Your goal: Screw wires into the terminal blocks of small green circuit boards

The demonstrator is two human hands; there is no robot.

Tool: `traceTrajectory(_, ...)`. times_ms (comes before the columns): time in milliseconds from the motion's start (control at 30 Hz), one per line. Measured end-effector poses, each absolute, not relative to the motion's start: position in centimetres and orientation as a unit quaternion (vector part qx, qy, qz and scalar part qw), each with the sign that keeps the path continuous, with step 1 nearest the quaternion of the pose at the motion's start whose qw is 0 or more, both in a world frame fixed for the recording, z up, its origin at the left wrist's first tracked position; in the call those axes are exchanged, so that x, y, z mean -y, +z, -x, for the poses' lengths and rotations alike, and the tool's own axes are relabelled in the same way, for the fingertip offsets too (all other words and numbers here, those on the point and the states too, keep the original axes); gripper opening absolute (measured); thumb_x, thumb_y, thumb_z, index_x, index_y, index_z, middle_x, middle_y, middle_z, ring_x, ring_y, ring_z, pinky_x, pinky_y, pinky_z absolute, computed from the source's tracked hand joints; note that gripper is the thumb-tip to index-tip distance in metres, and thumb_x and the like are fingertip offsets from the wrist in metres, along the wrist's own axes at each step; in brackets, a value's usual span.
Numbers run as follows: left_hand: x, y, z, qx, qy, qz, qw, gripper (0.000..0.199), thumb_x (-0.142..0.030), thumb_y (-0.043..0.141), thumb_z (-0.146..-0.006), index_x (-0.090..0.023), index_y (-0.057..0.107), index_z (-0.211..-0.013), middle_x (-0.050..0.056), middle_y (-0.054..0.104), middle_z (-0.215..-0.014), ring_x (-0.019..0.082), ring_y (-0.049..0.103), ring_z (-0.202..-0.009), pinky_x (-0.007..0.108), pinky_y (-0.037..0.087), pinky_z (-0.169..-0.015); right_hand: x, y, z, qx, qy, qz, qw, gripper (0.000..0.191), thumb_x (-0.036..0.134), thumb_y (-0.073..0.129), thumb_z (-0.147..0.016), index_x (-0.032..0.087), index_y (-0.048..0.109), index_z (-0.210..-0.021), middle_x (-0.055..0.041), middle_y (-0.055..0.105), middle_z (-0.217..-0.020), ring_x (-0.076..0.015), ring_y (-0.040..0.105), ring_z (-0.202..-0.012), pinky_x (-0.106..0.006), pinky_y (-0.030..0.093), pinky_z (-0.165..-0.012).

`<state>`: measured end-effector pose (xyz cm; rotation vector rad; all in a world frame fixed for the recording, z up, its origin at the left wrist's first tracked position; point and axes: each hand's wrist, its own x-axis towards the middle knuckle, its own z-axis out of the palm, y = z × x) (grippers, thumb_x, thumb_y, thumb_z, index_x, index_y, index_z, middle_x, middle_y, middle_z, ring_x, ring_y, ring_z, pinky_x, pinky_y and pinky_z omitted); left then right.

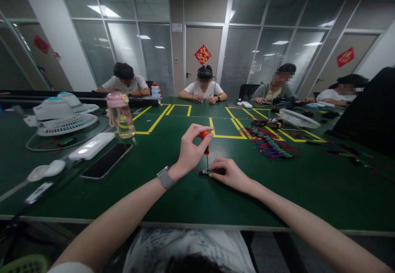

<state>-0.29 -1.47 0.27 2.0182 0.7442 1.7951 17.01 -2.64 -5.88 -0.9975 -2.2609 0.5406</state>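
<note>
My left hand (194, 144) is closed around the orange and black handle of a screwdriver (206, 143), which stands almost upright. Its thin shaft points down at a small green circuit board (204, 173) with a red wire at its left side. Close by, my right hand (228, 175) rests low on the table, its fingers pinched at the board's right end. A dark piece shows by those fingertips, too small to make out. Whether the screwdriver's tip sits in a screw cannot be seen.
On the green table (173, 199), a phone (108, 161), a white power bank (92, 146), a pink-lidded bottle (121, 116) and white fans (66, 118) stand left. Several wired circuit boards (271, 141) lie right, near a fan grille (299, 118). Several people sit across the table.
</note>
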Motion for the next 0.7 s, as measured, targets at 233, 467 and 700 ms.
traceTrajectory(233,1.29,0.09,0.34,-0.231,0.620,-0.720,0.210,0.029,-0.021,0.042,-0.094,-0.021,0.064,-0.114,0.006,0.065,-0.105,0.015,0.060,-0.097,0.028,0.047,-0.086,2.56,-5.97,-17.01,0.854,0.200,0.377,0.298,0.013,0.016,0.068,-0.078,0.014,0.075,-0.088,-0.0048,0.063,-0.078,-0.0140,0.058,-0.068,-0.024,0.045,-0.063)
traceTrajectory(467,1.40,0.18,0.27,-0.256,0.628,-0.713,0.176,0.019,-0.023,0.057,-0.087,-0.019,0.068,-0.102,0.005,0.063,-0.094,0.014,0.060,-0.086,0.025,0.048,-0.076,2.50,-6.06,-17.04,0.853,0.203,0.376,0.299,0.013,0.016,0.068,-0.078,0.015,0.075,-0.089,-0.0051,0.064,-0.080,-0.0143,0.059,-0.069,-0.024,0.045,-0.063)
traceTrajectory(700,1.34,0.04,0.33,-0.223,0.608,-0.728,0.224,0.029,-0.022,0.043,-0.094,-0.022,0.062,-0.116,0.006,0.063,-0.106,0.015,0.061,-0.098,0.029,0.047,-0.087,2.51,-6.02,-16.99,0.854,0.201,0.377,0.296,0.012,0.015,0.068,-0.078,0.013,0.075,-0.088,-0.0057,0.064,-0.079,-0.0145,0.059,-0.070,-0.024,0.045,-0.064)
